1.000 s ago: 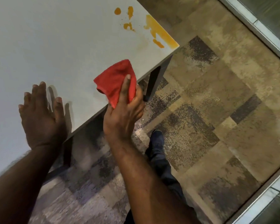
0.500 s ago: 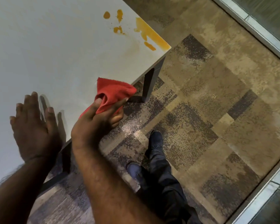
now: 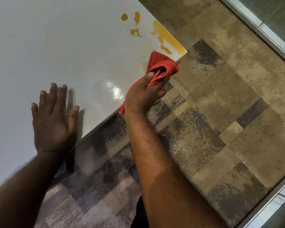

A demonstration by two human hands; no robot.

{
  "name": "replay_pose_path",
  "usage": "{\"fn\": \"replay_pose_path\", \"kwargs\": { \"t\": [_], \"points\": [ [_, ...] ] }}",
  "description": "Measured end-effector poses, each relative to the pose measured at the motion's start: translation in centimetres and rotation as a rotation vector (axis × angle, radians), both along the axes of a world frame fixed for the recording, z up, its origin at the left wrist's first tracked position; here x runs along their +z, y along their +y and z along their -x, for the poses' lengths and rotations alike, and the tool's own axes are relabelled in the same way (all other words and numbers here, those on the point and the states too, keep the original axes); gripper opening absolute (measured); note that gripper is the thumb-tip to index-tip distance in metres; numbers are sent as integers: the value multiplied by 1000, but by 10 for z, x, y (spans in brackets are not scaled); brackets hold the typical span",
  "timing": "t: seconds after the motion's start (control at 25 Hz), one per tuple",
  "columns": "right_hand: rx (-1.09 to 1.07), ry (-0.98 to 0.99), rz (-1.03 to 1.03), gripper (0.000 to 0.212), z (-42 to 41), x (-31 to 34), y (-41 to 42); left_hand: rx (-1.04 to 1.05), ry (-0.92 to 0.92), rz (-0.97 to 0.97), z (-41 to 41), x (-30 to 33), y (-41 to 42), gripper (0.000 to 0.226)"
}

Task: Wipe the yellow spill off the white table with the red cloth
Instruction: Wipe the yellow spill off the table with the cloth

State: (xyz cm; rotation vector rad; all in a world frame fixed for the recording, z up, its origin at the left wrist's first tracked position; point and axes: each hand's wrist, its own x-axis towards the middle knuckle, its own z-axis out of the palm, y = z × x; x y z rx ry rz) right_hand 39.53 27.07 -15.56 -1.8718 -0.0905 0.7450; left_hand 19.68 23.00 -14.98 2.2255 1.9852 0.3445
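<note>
The yellow spill runs along the far right corner of the white table, with a few smaller yellow drops to its left. My right hand is closed around the bunched red cloth at the table's near edge, just below the spill's lower end. The cloth's top touches the tabletop close to the corner, and one end hangs out under my wrist. My left hand lies flat on the table with its fingers spread, well to the left of the cloth.
A wet, shiny streak shows on the tabletop beside my right hand. Patterned brown and grey carpet covers the floor to the right. A metal floor rail runs along the far right. My shoe shows under my right forearm.
My right hand has carried the red cloth up along the table edge towards the yellow spill at the corner. My left hand has stayed flat on the table.
</note>
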Motion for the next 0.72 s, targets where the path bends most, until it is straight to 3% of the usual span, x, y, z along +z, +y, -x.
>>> {"fn": "replay_pose_path", "kwargs": {
  "t": [0.24, 0.48, 0.72],
  "points": [
    [193, -1, 13, 69, 40, 4, -37, 14, -65, 48, -52, 3, 9, 64],
    [35, -52, -14, 63, -20, -6, 5, 20, -82, 72, -64, 1, 13, 64],
    [43, 33, -32, 63, 9, 1, -8, 26, -100, 76, -65, 2, 12, 66]
  ]
}}
